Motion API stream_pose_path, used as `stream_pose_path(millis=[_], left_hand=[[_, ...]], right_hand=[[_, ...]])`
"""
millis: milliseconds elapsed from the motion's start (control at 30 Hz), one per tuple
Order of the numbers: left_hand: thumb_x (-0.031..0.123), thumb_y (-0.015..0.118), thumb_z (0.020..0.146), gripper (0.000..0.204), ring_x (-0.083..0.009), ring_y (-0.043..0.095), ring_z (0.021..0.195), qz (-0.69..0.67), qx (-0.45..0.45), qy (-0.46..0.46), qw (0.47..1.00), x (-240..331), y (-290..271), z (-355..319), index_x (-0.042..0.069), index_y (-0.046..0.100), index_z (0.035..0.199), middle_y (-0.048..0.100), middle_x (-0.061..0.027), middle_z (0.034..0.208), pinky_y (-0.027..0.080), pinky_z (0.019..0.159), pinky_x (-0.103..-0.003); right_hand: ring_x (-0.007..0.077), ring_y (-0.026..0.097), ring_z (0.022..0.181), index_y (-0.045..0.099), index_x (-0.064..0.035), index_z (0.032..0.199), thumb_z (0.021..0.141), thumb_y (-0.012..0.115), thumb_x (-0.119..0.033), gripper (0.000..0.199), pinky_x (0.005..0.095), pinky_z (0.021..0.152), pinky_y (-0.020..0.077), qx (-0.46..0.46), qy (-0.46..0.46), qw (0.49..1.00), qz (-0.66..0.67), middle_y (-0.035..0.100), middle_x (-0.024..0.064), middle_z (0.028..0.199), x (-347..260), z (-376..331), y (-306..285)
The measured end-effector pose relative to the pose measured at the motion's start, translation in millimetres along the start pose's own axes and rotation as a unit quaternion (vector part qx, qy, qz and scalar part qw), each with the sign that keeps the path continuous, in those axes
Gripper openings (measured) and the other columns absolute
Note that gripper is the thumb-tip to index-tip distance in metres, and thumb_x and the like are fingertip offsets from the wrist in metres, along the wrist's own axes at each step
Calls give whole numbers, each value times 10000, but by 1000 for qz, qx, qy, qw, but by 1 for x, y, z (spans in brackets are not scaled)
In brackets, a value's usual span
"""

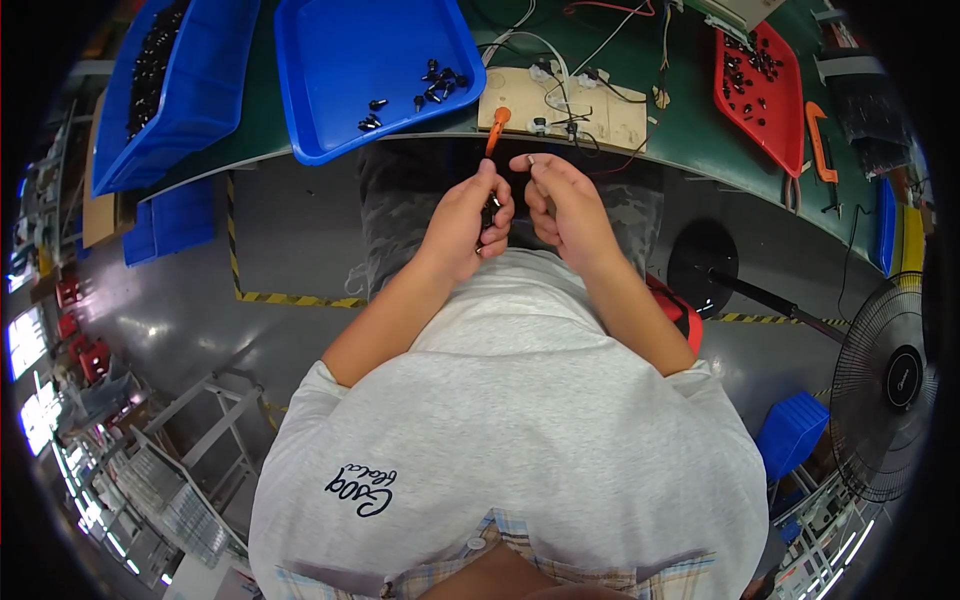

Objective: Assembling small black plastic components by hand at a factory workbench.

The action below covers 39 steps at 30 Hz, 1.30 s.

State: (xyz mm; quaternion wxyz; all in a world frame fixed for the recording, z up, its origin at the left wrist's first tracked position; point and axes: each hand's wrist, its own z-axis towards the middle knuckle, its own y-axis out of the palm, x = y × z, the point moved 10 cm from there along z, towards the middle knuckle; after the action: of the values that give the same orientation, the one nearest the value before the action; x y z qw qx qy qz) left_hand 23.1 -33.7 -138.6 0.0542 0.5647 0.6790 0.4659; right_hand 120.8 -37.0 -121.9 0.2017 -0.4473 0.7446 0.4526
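Note:
My left hand (467, 222) is closed in front of my waist, its fingers curled around small shiny black parts (491, 208). An orange piece with a rounded end (501, 117) reaches from the left thumb tip to over the wooden board's near edge; whether this hand grips it I cannot tell. Just to the right, my right hand (572, 215) is closed, thumb and forefinger pinching a small metallic part (531, 160) too small to name. The two hands are close but apart. Beyond them lies the wooden board (622, 125), carrying small fittings and thin wires.
On the green bench, a blue tray (365, 70) holds several black parts, with a deep blue bin (205, 90) of similar parts at its left. A red tray (790, 120) with black parts and an orange tool (820, 145) lie right. A black fan (890, 375) stands at right.

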Motion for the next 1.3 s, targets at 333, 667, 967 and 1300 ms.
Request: stream_pose_path(millis=[333, 667, 967, 1300], left_hand=[[284, 455, 961, 196, -106, 398, 484, -101, -4, -8, 995, -4, -22, 11, 100, 519, 938, 526, -25, 744, 308, 408, -254], [192, 513, 1032, 263, -64, 410, 528, -80, -24, 39, 996, 8, -18, 12, 61, 558, 1256, 559, -10, 844, 340, 428, -209], [175, 513, 1028, 306, -61, 414, 553, -69, -39, 31, 996, 9, -10, 9, 63, 524, 1313, 538, -15, 887, 334, 440, -213], [193, 500, 1036, 202, -74, 413, 544, -65, -32, 32, 997, 5, -10, 11, 84, 526, 1205, 558, -26, 867, 336, 445, -220]], right_hand=[[47, 324, 429, 546, -82, 1074, 1021, 483, -270, 205, 211, 365, 230, 64, -55, 995, 53, 425, -33, 636, 0, 23, -11], [71, 325, 403, 535, -73, 1019, 1010, 462, -243, 185, 227, 346, 242, 71, -33, 983, 166, 425, -10, 612, 0, 22, -4], [74, 328, 409, 524, -75, 1031, 1009, 439, -241, 188, 232, 351, 255, 76, -28, 984, 157, 428, -8, 623, 1, 20, -4], [68, 328, 413, 537, -74, 1022, 1013, 438, -239, 193, 229, 357, 246, 67, -38, 986, 149, 423, -17, 612, -1, 21, -4]])
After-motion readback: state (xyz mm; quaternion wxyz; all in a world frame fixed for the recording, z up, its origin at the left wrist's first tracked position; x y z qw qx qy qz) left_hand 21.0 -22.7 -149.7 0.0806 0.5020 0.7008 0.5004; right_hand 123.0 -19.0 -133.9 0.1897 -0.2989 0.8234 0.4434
